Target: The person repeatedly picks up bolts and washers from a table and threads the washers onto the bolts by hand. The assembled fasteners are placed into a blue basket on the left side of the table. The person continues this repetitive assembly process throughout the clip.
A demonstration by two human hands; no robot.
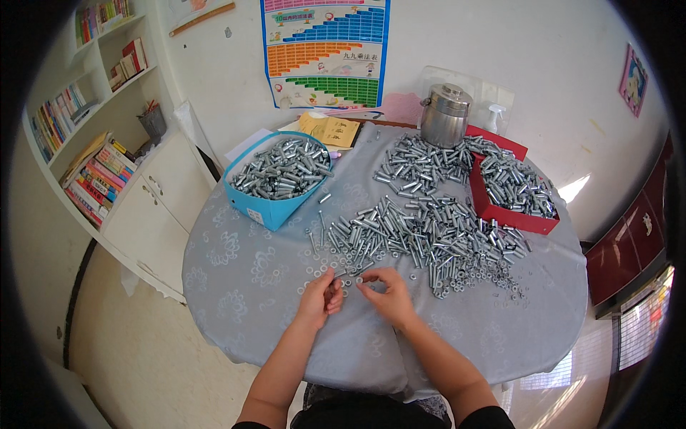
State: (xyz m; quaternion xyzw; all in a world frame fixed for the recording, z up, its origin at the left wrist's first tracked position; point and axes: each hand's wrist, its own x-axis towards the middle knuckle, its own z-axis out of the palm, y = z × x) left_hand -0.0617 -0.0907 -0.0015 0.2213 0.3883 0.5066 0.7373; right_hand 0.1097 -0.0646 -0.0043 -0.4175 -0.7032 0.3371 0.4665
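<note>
My left hand (pixel 319 299) is closed at the near side of the table, its thumb and forefinger on a metal bolt (pixel 341 272) that points to the right. Just across from it, my right hand (pixel 387 294) pinches a small washer (pixel 359 281) between thumb and fingertips. Several loose washers (pixel 309 271) lie around my left hand. Beyond both hands spreads a large heap of silvery bolts with sleeves (pixel 400 229). Small nuts and washers (pixel 464 277) edge the heap on its near right side.
A light blue box (pixel 266 212) full of sleeved bolts stands at the left. At the right sits a red box (pixel 500 214), also filled. A steel canister (pixel 446 118) and a spray bottle (pixel 494 118) stand at the back. Grey cloth (pixel 243 293) covers the round table.
</note>
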